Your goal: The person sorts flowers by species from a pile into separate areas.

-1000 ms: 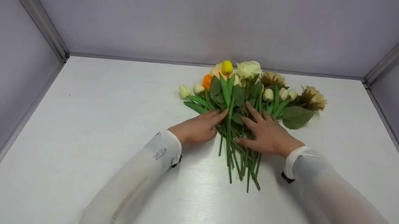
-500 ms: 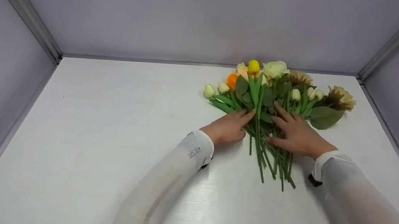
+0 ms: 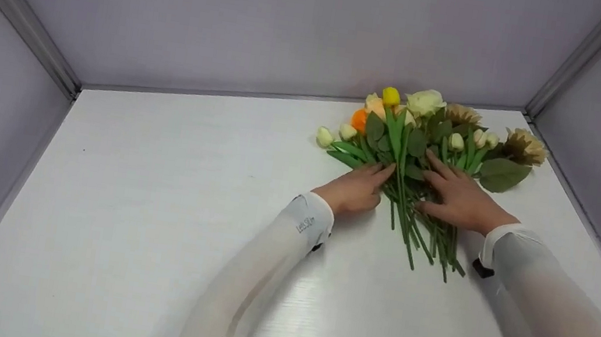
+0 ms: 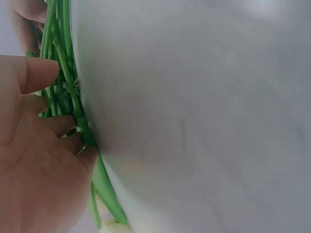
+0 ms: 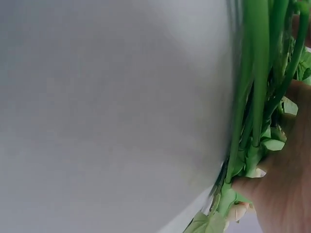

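Left hand (image 3: 353, 190), loosely extended, and right hand (image 3: 463, 200), spread apart, press the stems (image 3: 407, 243) from opposite sides; likely to bunch the flowers (image 3: 426, 103) together

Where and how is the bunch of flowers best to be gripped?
Probably by the stems, just below the leaves, coming from both sides: they lie gathered there between the left hand and right hand, while the blossoms spread wide.

Dark lettering (image 3: 305, 225) stood on the left sleeve (image 3: 248, 270), by the cuff (image 3: 324, 212), near six o'clock in the head view — an initial L, then strokes too blurred to read.
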The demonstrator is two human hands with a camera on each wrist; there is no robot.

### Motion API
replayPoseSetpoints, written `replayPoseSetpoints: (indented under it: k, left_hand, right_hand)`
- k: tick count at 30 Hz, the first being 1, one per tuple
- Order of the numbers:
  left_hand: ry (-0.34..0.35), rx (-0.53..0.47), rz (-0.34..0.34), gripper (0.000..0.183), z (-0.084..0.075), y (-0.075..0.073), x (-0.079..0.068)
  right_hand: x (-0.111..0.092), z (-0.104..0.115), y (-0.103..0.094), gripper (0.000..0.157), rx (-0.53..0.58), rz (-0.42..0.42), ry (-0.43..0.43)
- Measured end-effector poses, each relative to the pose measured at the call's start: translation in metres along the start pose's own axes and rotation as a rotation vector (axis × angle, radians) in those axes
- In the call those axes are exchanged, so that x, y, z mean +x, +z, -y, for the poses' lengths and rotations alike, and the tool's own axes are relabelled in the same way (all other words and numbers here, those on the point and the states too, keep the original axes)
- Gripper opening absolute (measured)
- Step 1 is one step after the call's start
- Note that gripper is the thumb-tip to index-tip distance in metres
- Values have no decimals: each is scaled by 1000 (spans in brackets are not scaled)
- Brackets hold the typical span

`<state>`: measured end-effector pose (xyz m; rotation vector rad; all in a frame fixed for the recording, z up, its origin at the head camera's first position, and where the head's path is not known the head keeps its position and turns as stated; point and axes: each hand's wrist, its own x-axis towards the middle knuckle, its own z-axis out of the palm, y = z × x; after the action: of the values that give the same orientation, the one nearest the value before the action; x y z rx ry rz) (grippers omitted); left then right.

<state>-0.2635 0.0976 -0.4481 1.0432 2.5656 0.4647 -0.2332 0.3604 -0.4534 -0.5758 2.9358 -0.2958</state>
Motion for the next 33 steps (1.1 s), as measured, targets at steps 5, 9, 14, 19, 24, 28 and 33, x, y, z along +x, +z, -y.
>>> replayPoseSetpoints:
  k: [5,9,14,19,24,28,33]
  left_hand:
    - [-21,137,26,59,-6,-4,-20]
    - [-130,205,59,58,-7,-6,-30]
    - [-122,188,96,56,-2,-10,-27]
    - [-50,153,91,54,5,-14,-23]
    - [-14,133,103,55,9,-21,-30]
    - [-21,148,126,56,11,-23,-34]
    - [-13,164,113,57,21,-17,-42]
  right_hand:
    - [-10,20,-3,78,-9,-94,34]
    - [-14,41,2,87,-19,-84,88]
    - [-9,56,12,90,-37,42,167]
    - [-5,53,14,85,-31,84,225]
    - [-3,36,11,84,-25,74,243]
    - [-3,26,9,84,-16,72,252]
    - [1,19,14,83,-9,59,248]
